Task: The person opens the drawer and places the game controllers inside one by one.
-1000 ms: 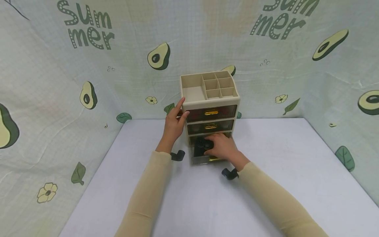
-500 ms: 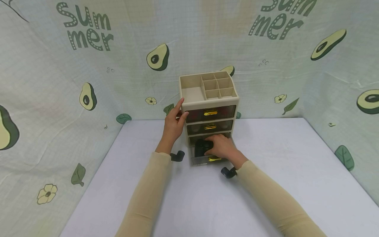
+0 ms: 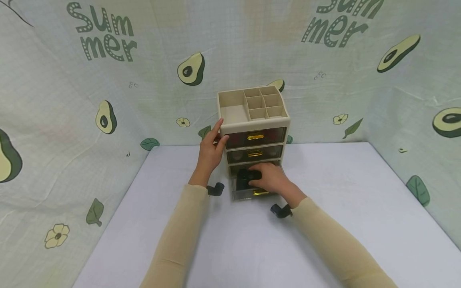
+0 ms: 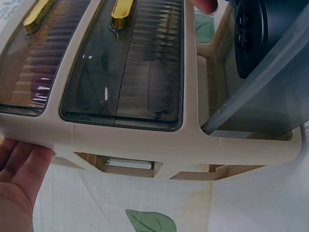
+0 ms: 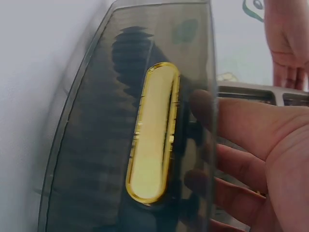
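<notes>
Beige organizer (image 3: 252, 124) braced by flat left hand (image 3: 210, 150); right hand (image 3: 268, 178) grips black object (image 3: 245, 178) (bottom drawer (image 3: 252, 194) open).

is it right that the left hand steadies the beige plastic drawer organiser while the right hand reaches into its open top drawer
Not quite: the right hand reaches into the open bottom drawer, as the head view shows; the top drawer is closed. The left hand does steady the beige plastic drawer organiser.

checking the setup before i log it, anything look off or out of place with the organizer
Nothing stands out. The organizer stands upright on the table, its top two drawers shut. The bottom drawer is pulled out, with the right hand in it on a black object. The left hand rests against the organizer's left side. No spill or damage shows.
</notes>
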Tool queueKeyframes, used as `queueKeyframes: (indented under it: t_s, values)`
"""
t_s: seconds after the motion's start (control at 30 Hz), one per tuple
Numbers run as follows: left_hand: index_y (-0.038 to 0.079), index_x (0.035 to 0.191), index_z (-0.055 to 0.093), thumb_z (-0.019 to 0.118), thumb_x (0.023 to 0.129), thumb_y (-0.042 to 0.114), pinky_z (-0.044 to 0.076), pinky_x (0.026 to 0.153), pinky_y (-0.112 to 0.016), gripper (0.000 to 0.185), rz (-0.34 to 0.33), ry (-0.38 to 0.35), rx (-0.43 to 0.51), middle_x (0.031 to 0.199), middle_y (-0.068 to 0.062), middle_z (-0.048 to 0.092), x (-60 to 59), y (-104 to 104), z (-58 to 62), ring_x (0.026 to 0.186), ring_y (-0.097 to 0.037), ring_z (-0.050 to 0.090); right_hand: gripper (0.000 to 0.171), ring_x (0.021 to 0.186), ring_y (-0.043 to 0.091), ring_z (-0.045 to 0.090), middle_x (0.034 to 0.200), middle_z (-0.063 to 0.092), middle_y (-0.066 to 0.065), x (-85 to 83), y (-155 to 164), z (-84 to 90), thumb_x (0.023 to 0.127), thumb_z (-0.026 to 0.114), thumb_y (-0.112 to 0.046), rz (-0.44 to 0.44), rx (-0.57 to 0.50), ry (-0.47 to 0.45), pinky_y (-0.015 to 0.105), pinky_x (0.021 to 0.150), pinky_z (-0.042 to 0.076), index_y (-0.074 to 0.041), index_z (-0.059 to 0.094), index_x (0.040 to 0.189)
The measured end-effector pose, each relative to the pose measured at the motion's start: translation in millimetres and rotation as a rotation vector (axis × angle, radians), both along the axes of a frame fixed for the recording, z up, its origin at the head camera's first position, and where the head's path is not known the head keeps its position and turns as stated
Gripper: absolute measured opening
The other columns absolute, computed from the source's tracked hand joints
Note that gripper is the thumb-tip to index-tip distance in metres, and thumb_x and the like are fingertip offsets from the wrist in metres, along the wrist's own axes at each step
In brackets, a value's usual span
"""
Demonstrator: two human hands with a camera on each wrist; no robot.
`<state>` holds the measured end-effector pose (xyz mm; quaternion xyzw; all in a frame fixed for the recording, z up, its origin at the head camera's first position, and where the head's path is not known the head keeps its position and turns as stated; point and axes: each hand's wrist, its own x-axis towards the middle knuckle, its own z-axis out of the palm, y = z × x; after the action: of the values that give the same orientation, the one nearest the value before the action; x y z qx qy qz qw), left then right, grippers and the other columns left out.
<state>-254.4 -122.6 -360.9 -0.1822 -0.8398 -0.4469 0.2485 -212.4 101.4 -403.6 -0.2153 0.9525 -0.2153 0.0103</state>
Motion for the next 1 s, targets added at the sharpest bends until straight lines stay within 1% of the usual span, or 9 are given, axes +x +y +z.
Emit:
queueKeyframes:
  t_s: [0.17, 0.27, 0.43, 0.57, 0.7, 0.83, 0.93, 1.0]
  values:
    - [0.035, 0.151, 0.034, 0.055, 0.098, 0.034, 0.055, 0.082, -0.038, 0.056, 0.005, -0.003, -0.004, 0.102, -0.012, 0.06, 0.6, 0, -0.1, 0.099, -0.023, 0.064, 0.048, 0.121, 0.031, 0.057, 0.128, 0.064, 0.007, 7.9, 5, 3.6, 0.085, 0.073, -0.037, 0.004, -0.024, 0.031, 0.05, 0.101, 0.044, -0.015, 0.064, 0.126]
    - [0.034, 0.151, 0.035, 0.055, 0.098, 0.034, 0.055, 0.082, -0.038, 0.056, 0.004, 0.003, -0.003, 0.102, -0.012, 0.06, 1.3, 0, 0.1, 0.098, -0.024, 0.064, 0.047, 0.124, 0.033, 0.054, 0.13, 0.062, 0.01, 14.2, 8, 5.3, 0.086, 0.072, -0.036, -0.007, -0.038, 0.04, 0.051, 0.103, 0.042, -0.014, 0.064, 0.126]
    - [0.033, 0.151, 0.035, 0.056, 0.098, 0.033, 0.055, 0.081, -0.038, 0.057, 0.0, 0.005, 0.0, 0.101, -0.012, 0.06, 1.5, 0, -0.2, 0.097, -0.024, 0.064, 0.045, 0.124, 0.036, 0.052, 0.132, 0.059, 0.014, 26.3, 13, 10.1, 0.087, 0.072, -0.034, -0.042, -0.075, 0.039, 0.054, 0.103, 0.042, -0.013, 0.065, 0.126]
    - [0.034, 0.15, 0.035, 0.056, 0.098, 0.033, 0.055, 0.082, -0.038, 0.057, 0.0, 0.002, 0.004, 0.101, -0.012, 0.06, 1.0, 0, 0.2, 0.097, -0.024, 0.064, 0.042, 0.121, 0.035, 0.055, 0.129, 0.061, 0.014, 33.5, 18, 12.9, 0.087, 0.072, -0.03, -0.066, -0.118, 0.064, 0.053, 0.101, 0.043, -0.012, 0.065, 0.124]
    - [0.034, 0.15, 0.035, 0.057, 0.098, 0.033, 0.055, 0.083, -0.04, 0.056, 0.003, -0.009, 0.013, 0.102, -0.013, 0.06, 2.1, 1, 3.2, 0.098, -0.025, 0.065, 0.039, 0.114, 0.034, 0.06, 0.124, 0.063, 0.013, 38.0, 23, 13.0, 0.087, 0.072, -0.028, -0.082, -0.154, 0.108, 0.052, 0.096, 0.047, -0.011, 0.066, 0.121]
    - [0.035, 0.15, 0.036, 0.057, 0.098, 0.033, 0.054, 0.085, -0.042, 0.056, 0.008, -0.027, 0.016, 0.105, -0.014, 0.06, 3.3, 2, 6.5, 0.099, -0.026, 0.064, 0.034, 0.098, 0.029, 0.065, 0.118, 0.066, 0.011, 40.3, 30, 8.5, 0.088, 0.071, -0.025, -0.112, -0.198, 0.159, 0.045, 0.083, 0.053, -0.01, 0.068, 0.118]
    - [0.032, 0.15, 0.038, 0.057, 0.098, 0.032, 0.054, 0.086, -0.041, 0.055, 0.008, -0.029, 0.021, 0.104, -0.014, 0.06, 3.6, 3, 7.6, 0.099, -0.026, 0.064, 0.03, 0.09, 0.027, 0.066, 0.113, 0.067, 0.011, 42.7, 35, 4.2, 0.088, 0.071, -0.022, -0.132, -0.241, 0.18, 0.04, 0.075, 0.055, -0.009, 0.069, 0.115]
    - [0.027, 0.149, 0.039, 0.057, 0.098, 0.03, 0.054, 0.086, -0.041, 0.055, 0.004, -0.021, 0.027, 0.102, -0.015, 0.059, 3.4, 3, 7.5, 0.098, -0.027, 0.063, 0.028, 0.088, 0.025, 0.066, 0.111, 0.067, 0.011, 45.5, 37, 1.5, 0.088, 0.071, -0.021, -0.146, -0.261, 0.184, 0.038, 0.074, 0.056, -0.009, 0.069, 0.113]
